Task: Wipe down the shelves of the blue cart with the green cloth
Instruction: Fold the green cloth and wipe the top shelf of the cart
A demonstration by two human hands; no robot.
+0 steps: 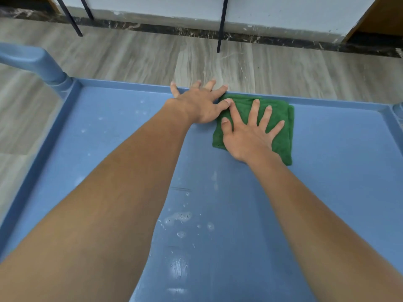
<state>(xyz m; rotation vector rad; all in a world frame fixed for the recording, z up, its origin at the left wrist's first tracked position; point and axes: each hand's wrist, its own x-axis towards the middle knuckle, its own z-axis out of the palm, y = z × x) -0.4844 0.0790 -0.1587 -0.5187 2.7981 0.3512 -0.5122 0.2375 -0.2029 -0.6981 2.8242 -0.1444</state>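
The blue cart's top shelf (327, 171) fills the lower view, with a raised rim around it. A folded green cloth (281, 118) lies flat on the shelf against the far rim. My right hand (248, 134) presses down on the cloth, palm flat and fingers spread. My left hand (200, 103) rests beside the cloth on its left. Its fingertips reach over the far rim and its thumb touches the cloth's edge. Wet spots and foam streaks (178, 216) mark the shelf between my forearms.
The cart's blue handle post (37, 62) rises at the far left corner. Beyond the cart is grey wood-look floor (130, 53), thin black metal legs (221, 25), a white wall base and brown furniture at the upper right (383, 16).
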